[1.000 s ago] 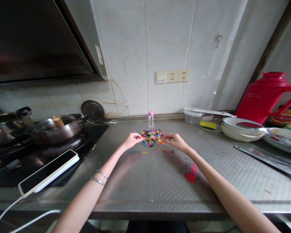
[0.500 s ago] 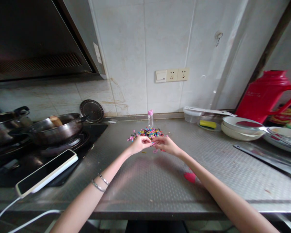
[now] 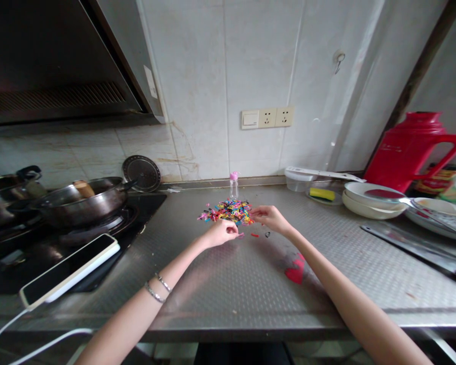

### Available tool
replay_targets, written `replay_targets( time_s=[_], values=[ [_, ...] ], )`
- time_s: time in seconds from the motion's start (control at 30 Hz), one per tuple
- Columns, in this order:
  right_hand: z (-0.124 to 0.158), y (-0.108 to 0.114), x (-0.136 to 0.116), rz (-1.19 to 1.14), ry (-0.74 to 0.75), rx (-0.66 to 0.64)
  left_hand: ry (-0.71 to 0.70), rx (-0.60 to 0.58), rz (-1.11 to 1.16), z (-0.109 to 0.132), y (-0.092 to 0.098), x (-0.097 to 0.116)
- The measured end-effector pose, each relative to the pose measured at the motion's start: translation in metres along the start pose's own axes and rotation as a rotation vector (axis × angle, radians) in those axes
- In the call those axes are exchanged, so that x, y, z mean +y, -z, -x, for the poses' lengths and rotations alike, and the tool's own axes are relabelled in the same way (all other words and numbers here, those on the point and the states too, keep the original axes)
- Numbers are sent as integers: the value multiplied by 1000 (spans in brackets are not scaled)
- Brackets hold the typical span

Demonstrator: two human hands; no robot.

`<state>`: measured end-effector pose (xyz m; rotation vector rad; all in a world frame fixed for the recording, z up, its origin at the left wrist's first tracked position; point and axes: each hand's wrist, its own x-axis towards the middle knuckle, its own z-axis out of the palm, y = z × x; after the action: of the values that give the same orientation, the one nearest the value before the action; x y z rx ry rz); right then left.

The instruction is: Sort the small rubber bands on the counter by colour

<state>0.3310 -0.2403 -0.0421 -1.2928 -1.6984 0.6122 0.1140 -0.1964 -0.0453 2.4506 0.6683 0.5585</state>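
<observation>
A pile of small colourful rubber bands (image 3: 228, 211) lies on the steel counter (image 3: 251, 284), in front of a little clear bottle with a pink cap (image 3: 233, 185). My left hand (image 3: 221, 233) is curled just in front of the pile, fingers pinched together on small bands I can barely make out. My right hand (image 3: 270, 218) rests at the pile's right edge, its fingertips pinched at the bands. A few loose bands (image 3: 255, 235) lie between my hands.
A phone (image 3: 68, 270) on a white cable lies at the stove's edge on the left, beside pans (image 3: 79, 200). Bowls and plates (image 3: 372, 198), a sponge (image 3: 322, 193) and a red thermos (image 3: 410, 152) stand to the right. A red smear (image 3: 295, 271) marks the counter under my right forearm.
My hands met in front of the pile half a second ago, then parted: the right went back to the pile's edge, the left stayed close in front.
</observation>
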Motion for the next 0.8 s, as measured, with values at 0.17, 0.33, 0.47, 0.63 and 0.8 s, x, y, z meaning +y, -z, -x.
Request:
replay_targets(
  time_s=[0.17, 0.33, 0.47, 0.63, 0.8],
  values=[
    [-2, -11, 13, 108, 98, -67, 29, -25, -93, 1, -6, -4],
    [2, -20, 8, 207, 170, -133, 39, -3, -48, 0, -1, -6],
    [7, -26, -5, 253, 188, -198, 85, 100, 65, -5, 12, -21],
    [9, -31, -12, 257, 211, -254, 169, 261, 182, -9, 29, -54],
    [5, -22, 6, 419, 106, -81, 238, 356, 242, -5, 41, -77]
  ],
)
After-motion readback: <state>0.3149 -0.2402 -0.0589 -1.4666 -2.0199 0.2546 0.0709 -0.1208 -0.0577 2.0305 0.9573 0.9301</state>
